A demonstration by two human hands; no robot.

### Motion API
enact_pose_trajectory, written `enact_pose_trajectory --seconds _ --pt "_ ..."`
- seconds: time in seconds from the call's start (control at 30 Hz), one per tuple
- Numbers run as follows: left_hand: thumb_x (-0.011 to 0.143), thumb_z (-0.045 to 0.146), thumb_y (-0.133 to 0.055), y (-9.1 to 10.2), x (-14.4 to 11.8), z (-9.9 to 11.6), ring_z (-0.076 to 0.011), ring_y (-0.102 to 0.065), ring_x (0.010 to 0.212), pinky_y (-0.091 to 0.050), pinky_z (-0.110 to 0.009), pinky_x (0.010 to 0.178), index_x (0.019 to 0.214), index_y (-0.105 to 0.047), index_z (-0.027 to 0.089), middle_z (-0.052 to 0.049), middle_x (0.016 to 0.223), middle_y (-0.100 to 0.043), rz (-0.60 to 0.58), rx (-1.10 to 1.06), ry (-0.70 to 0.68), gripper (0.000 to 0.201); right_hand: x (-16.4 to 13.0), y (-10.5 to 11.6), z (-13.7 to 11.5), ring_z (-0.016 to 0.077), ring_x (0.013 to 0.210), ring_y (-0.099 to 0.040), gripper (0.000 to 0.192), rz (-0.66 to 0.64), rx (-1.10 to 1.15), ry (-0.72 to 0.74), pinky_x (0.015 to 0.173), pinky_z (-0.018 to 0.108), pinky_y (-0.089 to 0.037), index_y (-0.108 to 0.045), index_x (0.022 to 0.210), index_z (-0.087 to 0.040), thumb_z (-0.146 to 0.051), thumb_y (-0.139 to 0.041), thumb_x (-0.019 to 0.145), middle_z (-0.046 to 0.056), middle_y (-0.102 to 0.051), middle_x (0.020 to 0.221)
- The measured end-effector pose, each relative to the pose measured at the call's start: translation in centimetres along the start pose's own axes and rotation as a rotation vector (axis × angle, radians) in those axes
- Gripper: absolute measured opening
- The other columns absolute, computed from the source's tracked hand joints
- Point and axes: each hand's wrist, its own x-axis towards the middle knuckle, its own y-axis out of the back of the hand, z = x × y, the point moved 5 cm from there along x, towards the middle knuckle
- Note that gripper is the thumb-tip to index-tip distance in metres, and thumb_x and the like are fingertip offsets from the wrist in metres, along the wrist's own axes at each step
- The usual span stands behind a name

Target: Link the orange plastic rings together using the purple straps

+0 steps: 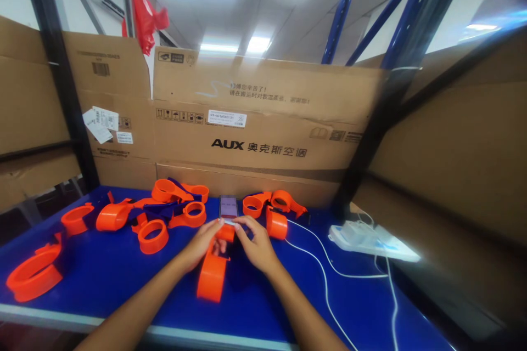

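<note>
Near the middle of the table, my left hand (206, 244) is closed around an orange tape dispenser (212, 277), whose round ring hangs toward me. My right hand (256, 242) meets it at the dispenser's far end, thumb and fingers pinched on a small pale strip (229, 222). The left fingertips also touch that strip; its exact kind is too small to tell. Just beyond my hands lies a phone (229, 205) with its screen lit. Right of my right hand sits another orange tape dispenser (277, 224).
Several orange dispensers (153, 237) lie on the left of the blue table (164, 290), some with dark blue parts. A white power strip (373, 238) with white cables (325, 279) lies at the right. Cardboard (263, 120) walls the back, between dark rack posts (370, 126).
</note>
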Motion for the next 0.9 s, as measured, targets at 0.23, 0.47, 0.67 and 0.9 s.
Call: enact_pose_trajectory --seconds 0.23,0.47,0.67,0.9 --pt "0.085 0.060 -0.060 -1.5 -0.8 0.7 -0.0122 -0.059 0.044 -0.038 -0.019 0.041 0.102 -0.058 0.015 -0.003 0.062 -0.068 -0.139 0.082 0.007 0.048 0.0 -0.3 0.4 0.0179 0.080 -0.059 0.016 -0.035 0.004 0.000 0.070 0.028 -0.046 -0.065 0.086 -0.021 -0.035 -0.059 0.092 0.003 -0.064 0.085" --pt "0.086 0.058 -0.059 -1.2 -0.7 1.1 -0.0105 -0.056 0.041 -0.034 -0.018 0.039 0.099 -0.058 0.015 -0.002 0.060 -0.066 -0.081 0.112 -0.036 0.045 0.3 -0.3 0.3 0.0180 0.079 -0.058 0.016 0.016 -0.008 -0.018 0.070 0.028 -0.045 -0.063 0.082 -0.020 -0.034 -0.061 0.090 0.003 -0.063 0.084" --pt "0.085 0.058 -0.059 -0.5 -0.3 1.1 -0.0100 -0.054 0.041 -0.035 -0.019 0.040 0.091 -0.057 0.017 -0.001 0.060 -0.065 -0.031 0.099 -0.053 0.042 0.3 0.1 0.4 0.0191 0.079 -0.059 0.021 0.047 -0.021 -0.029 0.070 0.029 -0.046 -0.064 0.082 -0.020 -0.039 -0.061 0.091 0.004 -0.065 0.085" --pt "0.084 0.060 -0.060 1.1 0.2 1.1 -0.0088 -0.048 0.037 -0.032 -0.018 0.037 0.084 -0.055 0.019 0.002 0.052 -0.060 0.079 0.077 -0.071 0.041 0.4 0.5 1.4 0.0193 0.079 -0.061 0.025 0.097 0.028 -0.055 0.070 0.029 -0.047 -0.064 0.086 -0.020 -0.043 -0.059 0.092 0.005 -0.067 0.086"
